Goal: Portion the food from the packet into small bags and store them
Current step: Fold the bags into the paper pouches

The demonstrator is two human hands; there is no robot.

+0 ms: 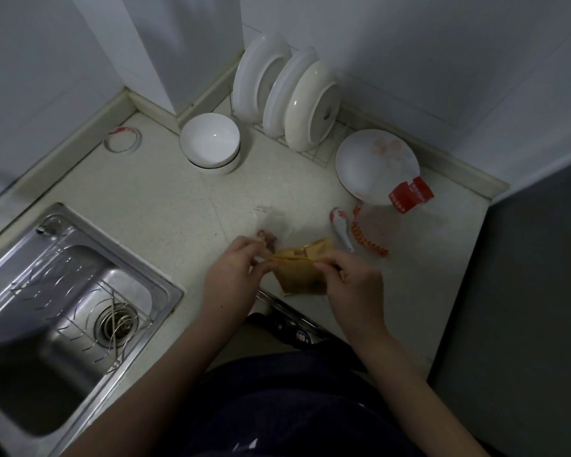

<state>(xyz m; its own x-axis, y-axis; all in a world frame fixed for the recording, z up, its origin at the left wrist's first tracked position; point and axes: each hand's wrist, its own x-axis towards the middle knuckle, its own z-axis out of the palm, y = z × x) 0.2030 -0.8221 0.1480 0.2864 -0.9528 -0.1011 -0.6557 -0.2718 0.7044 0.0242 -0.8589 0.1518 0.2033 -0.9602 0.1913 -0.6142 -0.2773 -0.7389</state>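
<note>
A tan packet (299,273) is held just above the front edge of the pale counter (165,206). My left hand (233,270) pinches its top edge on the left side, and my right hand (350,285) pinches the same edge on the right. A small brownish piece of food (267,238) lies on the counter just behind my left fingers, beside a clear thin plastic bag (294,230) that is hard to make out. A white spoon (342,230) and a strip of orange-edged small bags (368,240) lie to the right of the packet.
A steel sink (60,311) with a wire rack fills the left. White bowl (210,143) and a dish rack with plates (287,97) stand at the back. A white plate (376,166) and red box (411,194) sit back right. A tape roll (122,140) lies back left.
</note>
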